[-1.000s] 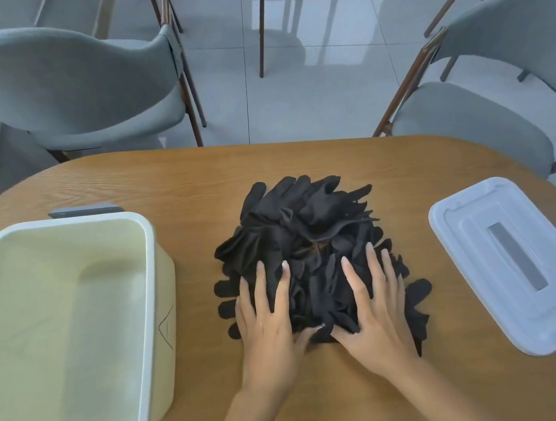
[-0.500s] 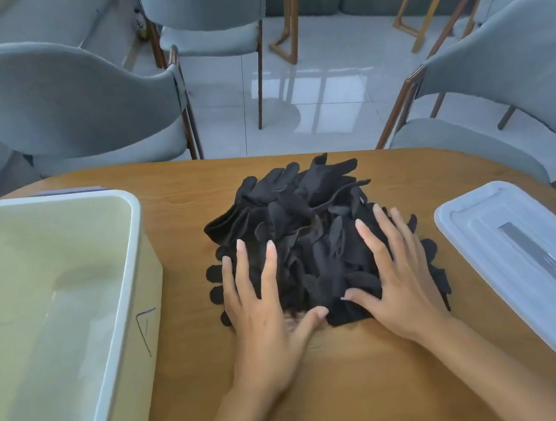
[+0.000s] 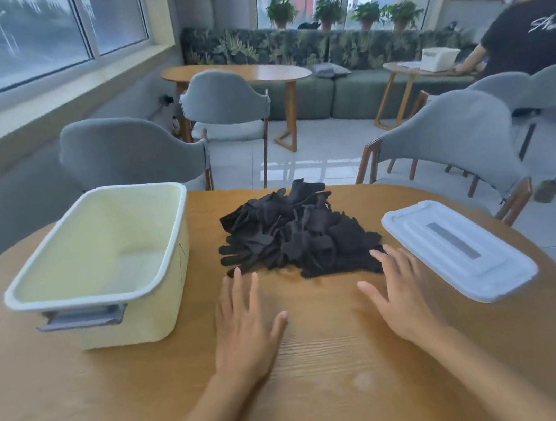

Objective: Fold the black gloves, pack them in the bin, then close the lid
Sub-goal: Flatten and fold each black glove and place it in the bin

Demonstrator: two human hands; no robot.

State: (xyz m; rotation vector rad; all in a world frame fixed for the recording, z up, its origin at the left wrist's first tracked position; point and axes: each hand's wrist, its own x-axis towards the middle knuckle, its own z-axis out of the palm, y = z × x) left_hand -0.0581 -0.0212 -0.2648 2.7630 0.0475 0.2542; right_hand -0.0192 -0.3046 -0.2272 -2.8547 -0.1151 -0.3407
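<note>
A loose heap of black gloves [image 3: 294,233] lies in the middle of the wooden table [image 3: 330,365]. To its left stands a pale yellow bin [image 3: 103,267] with a white rim and a grey handle, and nothing inside it. The white lid [image 3: 457,247] lies flat on the table to the right of the heap. My left hand [image 3: 247,324] rests flat on the wood just in front of the heap, fingers spread. My right hand [image 3: 403,296] lies flat as well, its fingertips at the heap's near right edge. Neither hand holds anything.
Grey chairs [image 3: 129,157] stand behind the table on the left and on the right [image 3: 455,142]. Farther back are another wooden table [image 3: 247,73], a green sofa and potted plants. A person in a black shirt [image 3: 532,31] stands at the far right.
Both hands have slid back off the glove heap onto the bare wood. The camera has tilted up, so the room behind the table has come into view.
</note>
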